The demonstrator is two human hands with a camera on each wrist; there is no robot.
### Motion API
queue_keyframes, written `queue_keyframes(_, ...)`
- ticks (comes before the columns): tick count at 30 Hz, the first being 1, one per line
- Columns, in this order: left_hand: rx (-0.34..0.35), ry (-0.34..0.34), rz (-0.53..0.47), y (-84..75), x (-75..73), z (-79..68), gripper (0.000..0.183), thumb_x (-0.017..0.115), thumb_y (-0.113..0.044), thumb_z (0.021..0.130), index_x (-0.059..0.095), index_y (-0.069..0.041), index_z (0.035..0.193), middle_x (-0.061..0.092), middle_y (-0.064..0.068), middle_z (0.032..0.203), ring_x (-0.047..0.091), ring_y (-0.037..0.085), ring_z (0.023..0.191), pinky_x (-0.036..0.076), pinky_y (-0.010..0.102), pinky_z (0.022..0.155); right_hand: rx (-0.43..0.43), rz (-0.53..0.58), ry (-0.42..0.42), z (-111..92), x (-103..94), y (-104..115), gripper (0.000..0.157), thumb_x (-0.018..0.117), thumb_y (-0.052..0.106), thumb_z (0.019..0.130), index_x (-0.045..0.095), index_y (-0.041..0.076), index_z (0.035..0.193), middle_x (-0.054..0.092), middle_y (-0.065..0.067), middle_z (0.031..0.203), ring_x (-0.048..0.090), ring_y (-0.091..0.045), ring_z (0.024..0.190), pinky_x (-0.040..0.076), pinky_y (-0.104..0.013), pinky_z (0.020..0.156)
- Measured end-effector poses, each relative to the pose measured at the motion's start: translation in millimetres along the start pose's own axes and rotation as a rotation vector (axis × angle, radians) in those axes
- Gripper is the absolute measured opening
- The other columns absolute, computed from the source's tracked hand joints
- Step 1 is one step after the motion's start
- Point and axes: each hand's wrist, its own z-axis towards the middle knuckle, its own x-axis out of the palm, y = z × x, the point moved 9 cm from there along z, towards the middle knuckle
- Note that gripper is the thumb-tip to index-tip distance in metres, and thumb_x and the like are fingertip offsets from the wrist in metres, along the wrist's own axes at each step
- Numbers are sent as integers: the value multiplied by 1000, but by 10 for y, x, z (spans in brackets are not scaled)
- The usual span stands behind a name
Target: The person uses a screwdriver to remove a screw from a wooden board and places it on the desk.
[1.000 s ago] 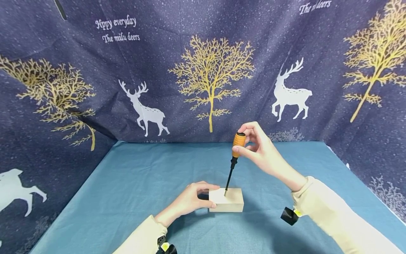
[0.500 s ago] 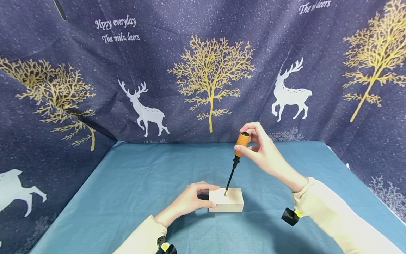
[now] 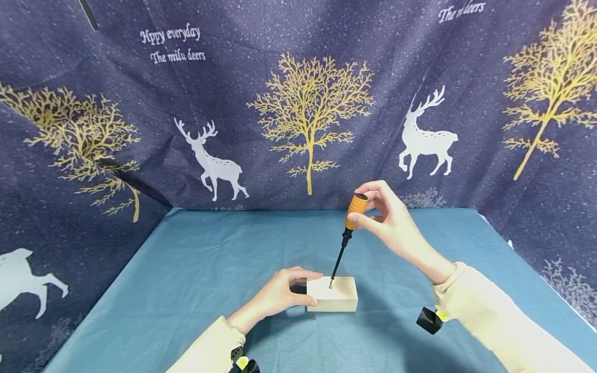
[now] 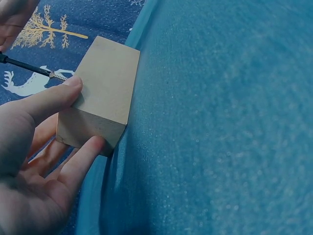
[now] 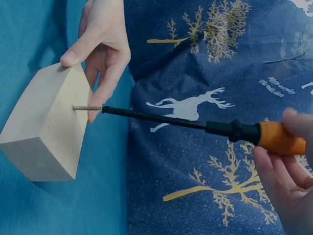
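A pale wooden block [image 3: 342, 291] lies on the blue cloth, and my left hand [image 3: 281, 291] grips its left end between thumb and fingers. From the block's top stands a screw [image 5: 87, 108], its thread showing above the wood. The tip of a screwdriver [image 3: 342, 254] with an orange handle and black shaft meets the screw's head. My right hand [image 3: 389, 220] holds that handle with thumb and fingertips. The screwdriver leans, its handle up and to the right. In the left wrist view the thumb presses the block's side close to the screw [image 4: 58, 76].
Blue cloth [image 3: 210, 269] covers the table. Behind it hangs a dark blue curtain [image 3: 261, 155] printed with deer and golden trees. Each wrist wears a small black camera, such as the right one [image 3: 429, 320].
The screwdriver's handle has tilted slightly to the right, and my right hand has shifted a little right with it. The left hand and the block have stayed in place.
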Motion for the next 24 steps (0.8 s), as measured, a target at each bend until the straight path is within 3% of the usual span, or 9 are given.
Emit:
queue_keyframes(7,-2,-5,4,13,-5,4,49,76,-34,76,62,-29,123,59,-5,122,58,18,114,47,39,98,-61,97,88,-9,95,69,49,56,7,92,37,19,136,59,-10,126,60,-10,109,54,-23,81)
queue_keyframes(10,4,-4,6,12,-1,10,49,76,-33,77,62,-27,124,59,-5,121,58,18,113,47,39,98,-56,74,91,-18,128,66,52,59,11,92,33,21,135,59,-8,122,61,-10,105,55,-25,79)
queue_keyframes(15,10,-3,13,13,8,14,50,76,-34,77,62,-26,124,59,-5,121,58,17,113,47,38,98,-45,7,43,-35,107,49,56,68,16,86,38,24,133,59,-4,106,63,-10,91,57,-27,73)
queue_keyframes(20,7,-4,8,10,4,13,50,76,-34,77,62,-26,124,59,-5,122,58,18,113,47,39,98,-86,139,58,-43,122,70,60,64,5,87,32,19,136,62,-9,113,64,-16,99,57,-28,77)
queue_keyframes(24,6,-6,3,10,-3,8,50,76,-33,77,62,-26,124,59,-5,121,58,17,113,47,39,98,-90,224,77,-49,148,76,55,60,0,88,30,13,132,61,-6,118,63,-16,107,56,-29,82)
